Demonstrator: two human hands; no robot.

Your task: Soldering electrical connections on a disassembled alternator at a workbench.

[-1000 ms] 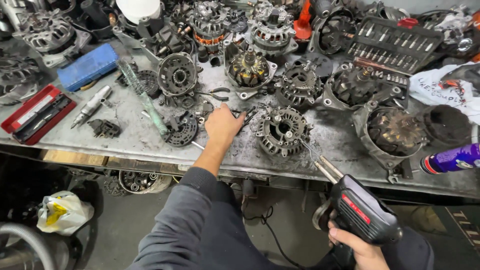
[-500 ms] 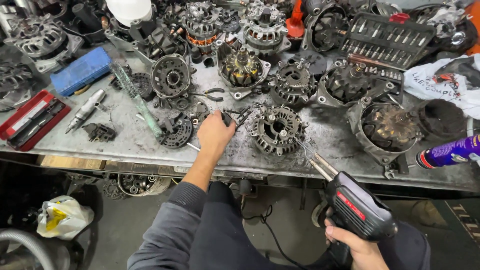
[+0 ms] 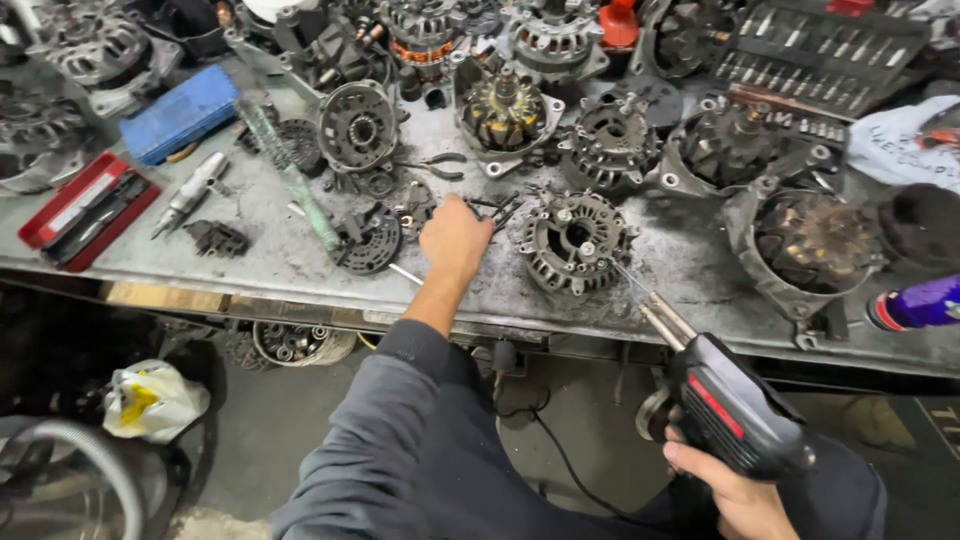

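My left hand (image 3: 455, 238) reaches over the grimy metal workbench (image 3: 300, 265) and closes on dark pliers (image 3: 497, 208) just left of a round alternator housing (image 3: 572, 242). My right hand (image 3: 735, 495) grips a black soldering gun with a red stripe (image 3: 735, 405) below the bench edge. The gun's thin wire tip (image 3: 625, 272) points up at the right side of that housing.
Several alternator parts crowd the bench: a rotor in its housing (image 3: 503, 112), an end cover (image 3: 357, 125), a large housing (image 3: 812, 240). A blue box (image 3: 180, 112), a red tool case (image 3: 88, 208), a socket set (image 3: 815, 50) and a purple can (image 3: 920, 302) also lie there.
My left hand moved forward from the bench's front to the pliers beside the housing. The soldering gun rose slightly, its tip staying at the housing.
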